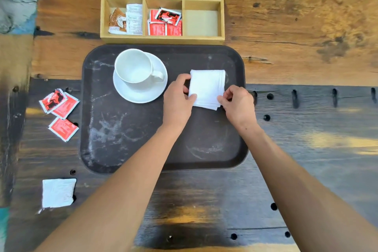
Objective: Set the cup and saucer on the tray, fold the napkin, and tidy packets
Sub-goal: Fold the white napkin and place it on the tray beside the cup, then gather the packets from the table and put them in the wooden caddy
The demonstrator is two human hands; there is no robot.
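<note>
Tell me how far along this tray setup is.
Done: cup sits on its saucer on the tray. In hand: left hand and right hand pinch the folded napkin. Left: three red packets and a white packet still outside the wooden box.

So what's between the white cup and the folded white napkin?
Head view: only the left hand, gripping the folded white napkin, and bare dark tray beside the white cup.

Bright, even daylight, soft shadows, glare patches on the table [327, 141], wide-angle bending at edges.
</note>
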